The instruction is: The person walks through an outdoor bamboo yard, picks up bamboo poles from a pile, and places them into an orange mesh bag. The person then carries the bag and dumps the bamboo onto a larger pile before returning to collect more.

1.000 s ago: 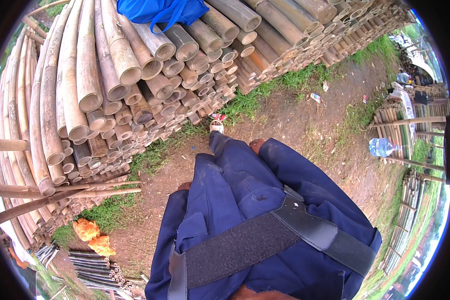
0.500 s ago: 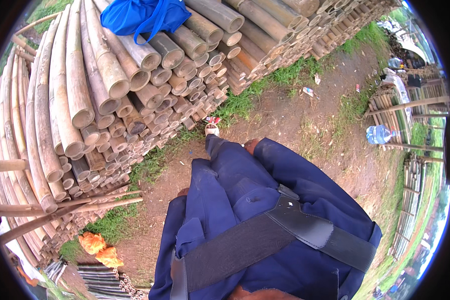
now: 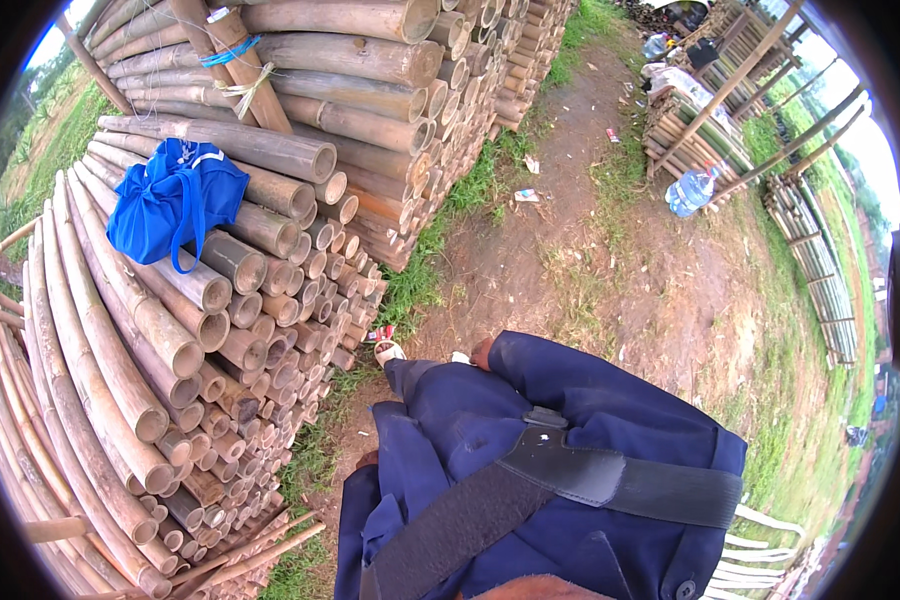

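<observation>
Both my arms hang down in dark blue sleeves. My right hand point(image 3: 483, 352) shows only in small part past its cuff, beside my trouser leg, and its fingers are hidden. Just beside it is a small white patch point(image 3: 460, 357), perhaps a shoe; I cannot tell whether the hand touches it. My left hand point(image 3: 368, 460) barely peeks out at the other cuff, with its fingers out of sight. A light-coloured shoe point(image 3: 390, 352) is under me on the dirt, close to the bamboo pile point(image 3: 240, 350). On that pile lies a blue cloth bag point(image 3: 175, 200) with straps.
Stacked bamboo poles point(image 3: 360, 60) rise farther off, behind upright posts tied with blue cord point(image 3: 230, 52). A dirt path point(image 3: 570, 260) with litter runs ahead. To the right are a large clear water bottle point(image 3: 688, 194), a pole rack point(image 3: 705, 120) and leaning poles point(image 3: 815, 270).
The view has swung, bringing the blue bag lower and fully into sight, with the tied posts beyond it. A white patch now shows beside my right hand. Both arms still hang down.
</observation>
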Demonstrator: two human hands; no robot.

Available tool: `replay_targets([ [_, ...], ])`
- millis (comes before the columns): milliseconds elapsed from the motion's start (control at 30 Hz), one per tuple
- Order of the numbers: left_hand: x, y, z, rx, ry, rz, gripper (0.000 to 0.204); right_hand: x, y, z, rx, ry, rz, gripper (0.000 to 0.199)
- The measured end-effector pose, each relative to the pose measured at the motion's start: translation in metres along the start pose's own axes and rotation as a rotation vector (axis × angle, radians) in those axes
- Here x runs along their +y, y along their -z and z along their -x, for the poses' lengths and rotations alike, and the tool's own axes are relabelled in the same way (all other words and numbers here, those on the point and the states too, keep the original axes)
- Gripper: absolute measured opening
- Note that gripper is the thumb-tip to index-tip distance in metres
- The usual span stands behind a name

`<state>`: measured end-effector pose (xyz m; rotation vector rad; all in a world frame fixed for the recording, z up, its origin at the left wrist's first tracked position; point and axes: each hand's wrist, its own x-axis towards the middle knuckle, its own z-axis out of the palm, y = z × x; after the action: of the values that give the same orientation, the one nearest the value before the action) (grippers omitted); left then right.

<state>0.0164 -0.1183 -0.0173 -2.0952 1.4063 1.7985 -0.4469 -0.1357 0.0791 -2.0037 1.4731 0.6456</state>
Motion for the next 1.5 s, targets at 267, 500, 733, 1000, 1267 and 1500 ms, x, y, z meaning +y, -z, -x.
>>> replay_targets([
  [267, 0.026, 0.016, 0.006, 0.013, -0.046, 0.147, 0.042, 0.006, -0.011, 0.005, 0.03, 0.05, 0.006, 0.033],
  [500, -0.03, -0.026, 0.049, 0.271, -0.044, 0.199, 0.034, 0.01, 0.004, -0.026, 0.169, 0.479, 0.094, 0.032],
  [733, -0.057, -0.083, 0.188, 0.525, 0.35, 0.19, 0.032, -0.004, 0.088, -0.127, -0.22, 0.443, 0.139, 0.033],
  [1000, -0.035, -0.252, 0.262, 0.292, 0.789, 0.663, 0.044, -0.159, 0.179, -0.255, -0.377, 0.817, 0.525, 0.035],
  [1267, 0.118, -0.345, 0.204, 0.68, 0.953, 1.575, 0.046, -0.305, 0.17, -0.232, -0.777, 0.315, -0.189, 0.038],
  [1500, 0.163, -0.34, 0.173, 0.837, 1.037, 1.854, 0.047, -0.336, 0.12, -0.21, -0.852, 0.33, 0.036, 0.034],
])
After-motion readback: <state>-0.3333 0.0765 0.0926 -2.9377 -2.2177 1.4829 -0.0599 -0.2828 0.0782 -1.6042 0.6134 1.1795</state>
